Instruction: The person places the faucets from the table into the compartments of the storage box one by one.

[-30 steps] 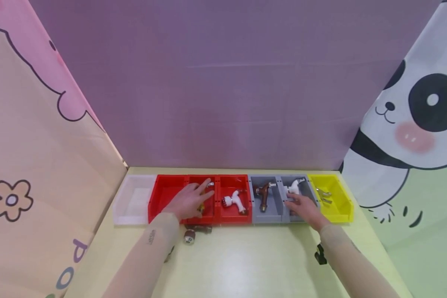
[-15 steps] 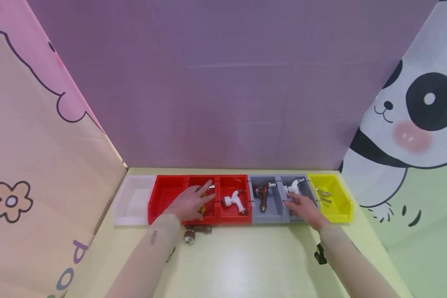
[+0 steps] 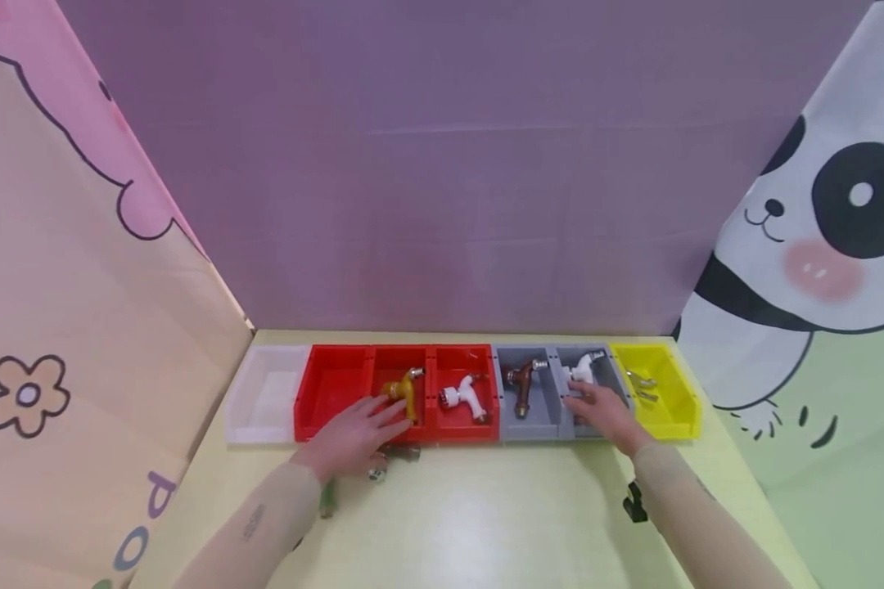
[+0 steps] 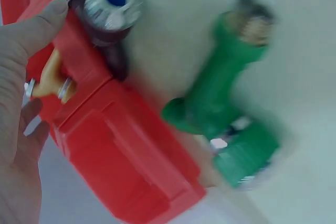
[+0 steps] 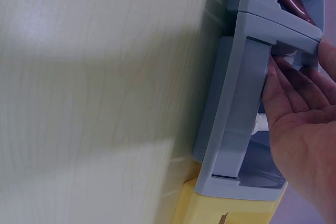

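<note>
My left hand (image 3: 357,433) hovers at the front of the red bins (image 3: 331,352), its fingers spread and holding nothing. Just past its fingertips, a yellow faucet (image 3: 405,390) lies in a red bin. On the table under this hand are a green faucet (image 4: 210,87) and a dark brown faucet (image 4: 107,53) with a pale round end, both partly covered in the head view. My right hand (image 3: 602,413) reaches into the right grey bin (image 5: 231,108), loosely bent fingers inside its front wall. A white faucet (image 3: 584,368) lies in that bin, partly hidden by the hand.
Another red bin holds a white faucet (image 3: 466,398); the left grey bin holds a brown faucet (image 3: 521,386). Small metal pieces (image 3: 642,384) lie in the yellow bin (image 3: 683,409) at the right end. A translucent white bin (image 3: 237,409) ends the row at left. A black object (image 3: 635,501) lies by the right forearm.
My left hand has drawn back toward me and left, off the bin with the yellow faucet, which now shows. The green faucet's end has come into sight. My right hand stays put.
</note>
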Tool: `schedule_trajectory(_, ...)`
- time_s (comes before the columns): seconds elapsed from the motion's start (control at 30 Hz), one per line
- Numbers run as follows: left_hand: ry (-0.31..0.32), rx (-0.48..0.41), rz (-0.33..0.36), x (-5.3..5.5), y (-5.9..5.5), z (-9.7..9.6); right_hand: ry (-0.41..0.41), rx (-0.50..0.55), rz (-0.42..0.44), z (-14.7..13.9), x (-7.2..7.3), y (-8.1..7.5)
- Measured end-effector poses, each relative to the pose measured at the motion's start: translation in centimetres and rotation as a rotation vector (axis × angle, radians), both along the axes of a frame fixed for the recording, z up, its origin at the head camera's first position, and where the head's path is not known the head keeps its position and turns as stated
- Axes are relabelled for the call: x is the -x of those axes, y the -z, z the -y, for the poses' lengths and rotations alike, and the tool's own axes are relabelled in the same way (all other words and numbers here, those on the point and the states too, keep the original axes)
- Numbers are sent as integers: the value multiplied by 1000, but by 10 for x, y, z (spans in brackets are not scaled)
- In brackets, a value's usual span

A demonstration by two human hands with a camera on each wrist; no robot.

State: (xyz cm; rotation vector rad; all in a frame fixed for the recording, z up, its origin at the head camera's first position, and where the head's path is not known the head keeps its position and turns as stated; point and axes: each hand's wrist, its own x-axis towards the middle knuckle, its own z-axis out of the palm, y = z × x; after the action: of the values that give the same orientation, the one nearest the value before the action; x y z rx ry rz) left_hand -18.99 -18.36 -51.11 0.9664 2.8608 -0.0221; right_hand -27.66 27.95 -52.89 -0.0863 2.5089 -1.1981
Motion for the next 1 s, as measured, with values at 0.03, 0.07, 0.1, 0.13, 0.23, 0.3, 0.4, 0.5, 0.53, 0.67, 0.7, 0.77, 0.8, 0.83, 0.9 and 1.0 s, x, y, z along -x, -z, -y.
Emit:
schedule_trajectory(0.03, 3, 1, 3, -5, 1, 1, -4, -1, -2, 0, 0, 0)
schedule_trajectory(0.07, -1, 2, 12, -10, 2, 3, -6, -3, -3, 0, 0, -1)
schedule_trajectory(0.1, -8, 0, 22, -14, 3, 4, -2, -3, 0, 0, 0, -1)
schedule_trajectory(0.13, -13, -2, 31, -18, 4, 5, 0, -5, 3, 0, 0, -1)
schedule_trajectory(0.23, -34, -20, 65, -29, 8, 7, -7, -8, 4, 0, 0, -1)
schedule_trajectory(0.3, -41, -29, 83, -35, 12, 8, -1, -4, 3, 0, 0, -1)
schedule_trajectory(0.4, -51, -42, 114, -43, 18, 8, -8, -1, -12, 1, -1, -1)
schedule_trajectory(0.5, -62, -48, 144, -48, 25, 6, -11, -3, -21, 2, -1, -1)
schedule_trajectory(0.53, -65, -52, 155, -49, 27, 6, -11, -5, -20, 2, -1, -1)
schedule_trajectory(0.67, -72, -48, 187, -51, 32, 3, -6, -2, -14, 2, -1, 0)
schedule_trajectory(0.7, -74, -47, 194, -52, 32, 3, -6, -3, -16, 2, -1, -1)
schedule_trajectory(0.77, -75, -44, 201, -53, 32, 2, -3, -4, -12, 2, 0, 0)
schedule_trajectory(0.8, -76, -43, 205, -54, 32, 2, -9, -9, -15, 2, 0, 0)
schedule_trajectory(0.83, -75, -42, 208, -54, 32, 1, -8, -11, -12, 2, 0, 0)
schedule_trajectory(0.9, -70, -43, 214, -55, 32, 2, -3, -18, -12, 2, 0, 1)
schedule_trajectory(1.0, -52, -52, 220, -57, 32, 2, -6, -31, -15, 1, 1, 1)
